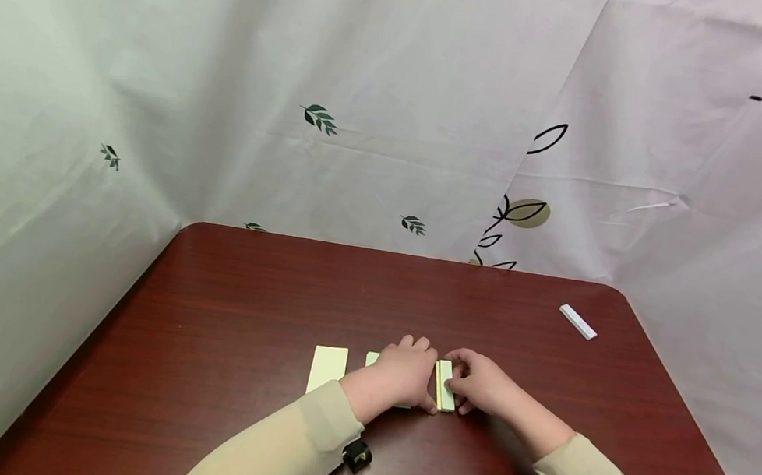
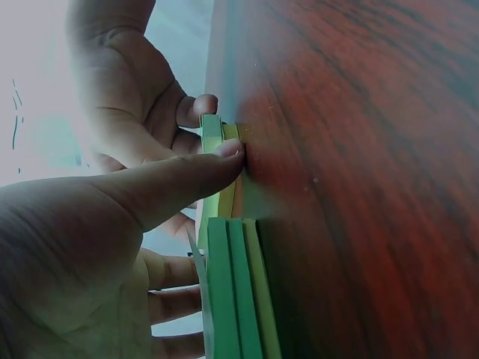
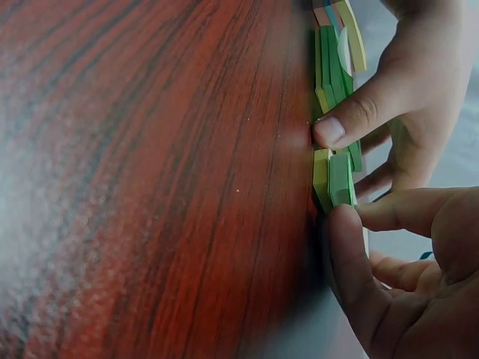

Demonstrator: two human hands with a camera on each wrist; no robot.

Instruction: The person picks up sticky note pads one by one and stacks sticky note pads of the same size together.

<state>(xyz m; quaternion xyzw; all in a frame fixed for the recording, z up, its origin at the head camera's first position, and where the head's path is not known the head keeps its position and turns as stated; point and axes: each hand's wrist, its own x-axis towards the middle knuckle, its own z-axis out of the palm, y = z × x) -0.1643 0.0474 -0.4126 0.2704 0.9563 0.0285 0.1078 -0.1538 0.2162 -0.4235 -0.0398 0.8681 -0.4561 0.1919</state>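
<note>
Two narrow stacks of paper pads lie side by side on the table. My right hand (image 1: 482,385) pinches the edge of the green pad (image 3: 341,179) in the right-hand stack. That pad rests, slightly offset, on a yellow pad (image 3: 321,178). My left hand (image 1: 402,373) lies over the other stack (image 2: 238,288), of green pads above a yellow one. Its thumb (image 2: 187,179) stretches across to the near end of the right-hand stack and touches it. The left fingers reach the far side; their tips are partly hidden.
A pale yellow pad (image 1: 328,367) lies left of the left hand. At the far right of the brown table (image 1: 262,287) is a small white bar (image 1: 577,322). Patterned white sheeting (image 1: 381,112) surrounds the table's back and sides.
</note>
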